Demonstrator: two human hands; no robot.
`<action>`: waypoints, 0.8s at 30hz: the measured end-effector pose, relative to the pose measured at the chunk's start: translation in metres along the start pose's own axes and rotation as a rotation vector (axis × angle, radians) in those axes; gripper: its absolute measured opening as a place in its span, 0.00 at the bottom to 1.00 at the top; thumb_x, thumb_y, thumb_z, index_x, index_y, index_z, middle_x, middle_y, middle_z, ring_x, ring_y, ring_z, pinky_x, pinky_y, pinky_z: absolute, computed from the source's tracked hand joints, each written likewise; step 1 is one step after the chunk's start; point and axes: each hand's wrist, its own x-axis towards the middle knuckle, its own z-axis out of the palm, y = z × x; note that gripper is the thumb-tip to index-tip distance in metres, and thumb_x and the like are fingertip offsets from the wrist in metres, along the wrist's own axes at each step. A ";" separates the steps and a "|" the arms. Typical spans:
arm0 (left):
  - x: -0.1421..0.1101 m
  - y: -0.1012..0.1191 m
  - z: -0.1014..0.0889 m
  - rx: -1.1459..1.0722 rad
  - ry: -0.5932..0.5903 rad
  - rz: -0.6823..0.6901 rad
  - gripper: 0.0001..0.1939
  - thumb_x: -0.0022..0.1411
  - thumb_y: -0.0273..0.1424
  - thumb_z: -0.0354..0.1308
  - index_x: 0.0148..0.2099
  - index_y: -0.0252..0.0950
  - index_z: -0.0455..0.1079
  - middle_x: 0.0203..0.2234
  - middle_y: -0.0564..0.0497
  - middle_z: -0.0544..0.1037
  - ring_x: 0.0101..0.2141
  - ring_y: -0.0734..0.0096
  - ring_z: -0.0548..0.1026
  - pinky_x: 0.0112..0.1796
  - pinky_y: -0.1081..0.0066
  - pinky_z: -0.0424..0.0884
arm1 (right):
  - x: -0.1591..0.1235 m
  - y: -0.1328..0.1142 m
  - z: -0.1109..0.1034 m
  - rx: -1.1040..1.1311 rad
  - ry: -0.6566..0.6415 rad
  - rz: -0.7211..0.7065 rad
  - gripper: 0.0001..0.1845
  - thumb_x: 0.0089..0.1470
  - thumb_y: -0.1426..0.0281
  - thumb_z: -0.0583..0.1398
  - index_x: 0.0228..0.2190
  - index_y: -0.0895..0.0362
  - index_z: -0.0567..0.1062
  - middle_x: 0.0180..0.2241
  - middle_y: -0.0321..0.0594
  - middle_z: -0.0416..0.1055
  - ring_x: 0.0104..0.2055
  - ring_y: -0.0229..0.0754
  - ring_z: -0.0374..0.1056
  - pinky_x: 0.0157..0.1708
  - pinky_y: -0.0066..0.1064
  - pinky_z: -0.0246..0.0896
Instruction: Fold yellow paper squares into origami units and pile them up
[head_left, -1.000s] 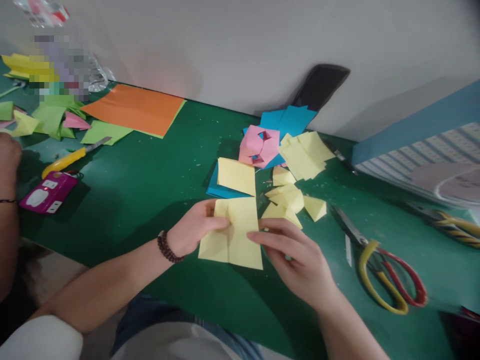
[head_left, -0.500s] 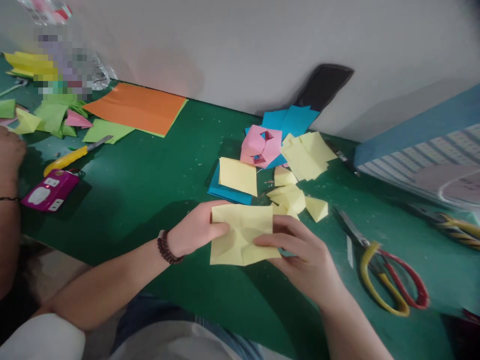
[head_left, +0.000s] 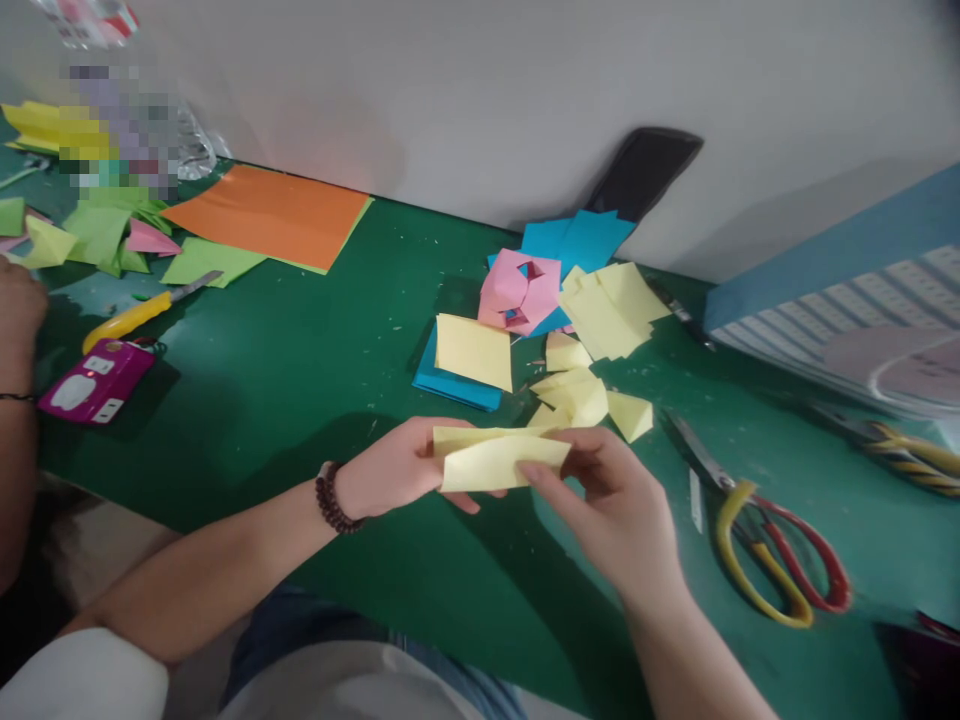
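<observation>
Paper: pale yellow folded paper strip (head_left: 499, 462), held level above the green desk mat (head_left: 300, 350).
Left hand (head_left: 397, 468): narrow, pinching the strip's left end.
Right hand (head_left: 604, 505): narrow, pinching the right end, keeping the layers aligned.

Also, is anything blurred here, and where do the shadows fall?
Head view: a pixelated patch hides something top left; the left hand and right hand holding the yellow paper throw soft shadows on the green mat; the yellow-and-red scissors look slightly blurred.
</observation>
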 end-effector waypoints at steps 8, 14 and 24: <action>0.000 0.000 0.002 0.077 0.121 0.029 0.25 0.51 0.48 0.66 0.41 0.30 0.75 0.36 0.44 0.78 0.36 0.64 0.78 0.34 0.70 0.79 | -0.002 -0.005 0.004 0.088 0.024 0.074 0.19 0.48 0.62 0.66 0.41 0.50 0.68 0.25 0.31 0.68 0.25 0.36 0.66 0.25 0.29 0.64; 0.000 0.003 0.009 0.200 0.282 -0.032 0.09 0.56 0.32 0.64 0.35 0.29 0.74 0.30 0.49 0.77 0.30 0.70 0.79 0.31 0.74 0.79 | -0.005 -0.005 0.005 0.078 -0.036 0.135 0.22 0.51 0.61 0.64 0.47 0.50 0.68 0.27 0.33 0.70 0.28 0.39 0.69 0.30 0.32 0.66; -0.001 0.003 0.008 0.283 0.284 -0.044 0.09 0.57 0.33 0.62 0.33 0.30 0.73 0.27 0.50 0.77 0.27 0.70 0.80 0.26 0.78 0.76 | -0.005 -0.008 0.007 0.157 -0.089 0.204 0.13 0.53 0.61 0.62 0.40 0.51 0.72 0.25 0.34 0.67 0.27 0.36 0.62 0.26 0.28 0.62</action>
